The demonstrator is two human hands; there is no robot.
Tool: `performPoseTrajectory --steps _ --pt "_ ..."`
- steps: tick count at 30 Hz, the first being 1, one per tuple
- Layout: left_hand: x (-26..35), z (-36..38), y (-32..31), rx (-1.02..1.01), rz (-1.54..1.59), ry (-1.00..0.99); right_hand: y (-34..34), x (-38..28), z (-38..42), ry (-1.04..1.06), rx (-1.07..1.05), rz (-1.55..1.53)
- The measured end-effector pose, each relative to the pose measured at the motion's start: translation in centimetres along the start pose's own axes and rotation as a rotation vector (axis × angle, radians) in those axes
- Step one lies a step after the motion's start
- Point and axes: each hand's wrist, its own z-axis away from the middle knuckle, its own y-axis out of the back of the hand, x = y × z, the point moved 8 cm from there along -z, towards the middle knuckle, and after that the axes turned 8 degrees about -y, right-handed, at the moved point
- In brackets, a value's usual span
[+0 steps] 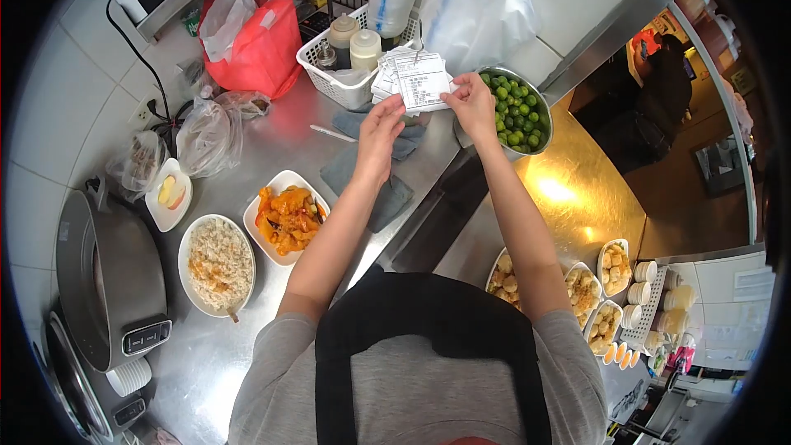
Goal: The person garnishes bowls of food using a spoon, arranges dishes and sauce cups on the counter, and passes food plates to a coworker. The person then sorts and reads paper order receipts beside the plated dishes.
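Observation:
A stack of printed paper receipts is in front of me at the back of the steel counter. My right hand pinches the right edge of the top receipt. At its lower left edge, the fingertips of my left hand close on the paper. Grey-blue cloths lie on the counter below my left hand. Just right of my right hand stands a metal bowl of small green citrus fruits. A white basket with squeeze bottles is behind and left of the receipts.
At left are a bowl of rice, a dish of orange saucy food, a small dish, plastic bags and a grey cooker. Bowls of pale round food stand at right. Another person is beyond the opening.

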Motion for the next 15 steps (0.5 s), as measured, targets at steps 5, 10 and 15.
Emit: performPoseTrajectory --steps 5,10,15 --pt "-0.08 0.39 0.09 0.003 -0.008 0.019 0.1 -0.14 0.11 -0.007 0.003 0.017" --pt "-0.03 0.67 0.06 -0.001 -0.037 0.017 0.09 -0.07 0.13 -0.026 -0.005 0.017" --pt "0.03 0.73 0.09 -0.002 -0.038 -0.001 0.1 0.03 0.14 -0.022 -0.005 0.013"
